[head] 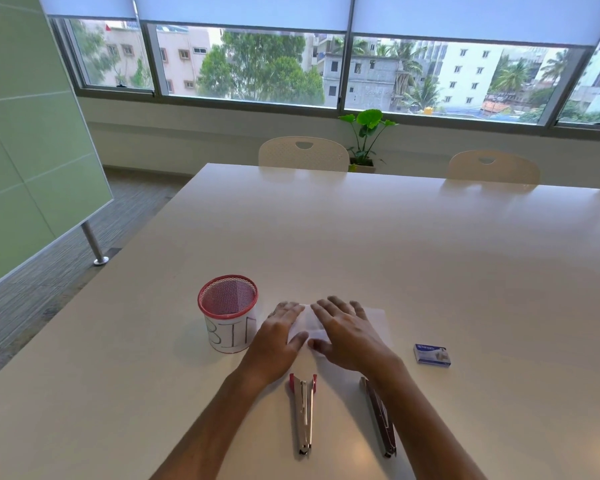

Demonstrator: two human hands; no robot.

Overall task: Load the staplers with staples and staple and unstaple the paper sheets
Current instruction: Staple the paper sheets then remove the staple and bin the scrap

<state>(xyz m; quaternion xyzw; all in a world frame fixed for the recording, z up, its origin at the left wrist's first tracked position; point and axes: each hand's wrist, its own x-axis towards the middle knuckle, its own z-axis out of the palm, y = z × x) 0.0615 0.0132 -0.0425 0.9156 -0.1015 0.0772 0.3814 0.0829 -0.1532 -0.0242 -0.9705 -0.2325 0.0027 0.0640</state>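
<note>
White paper sheets (378, 318) lie flat on the white table (430, 258) in front of me. My left hand (279, 336) and my right hand (343, 334) both rest palm down on the paper, fingers spread, thumbs nearly touching. Nearer to me lie two staplers: a silver one with red end pieces (303, 412) between my forearms, and a darker one (380, 417) partly hidden under my right forearm. A small blue box of staples (432, 355) sits to the right of the paper.
A red mesh cup (228, 311) with a white label reading "BIN" stands just left of my left hand. Cream chairs (303, 154) line the table's far edge, with a potted plant (366, 138) behind. A green panel (32, 133) stands at left.
</note>
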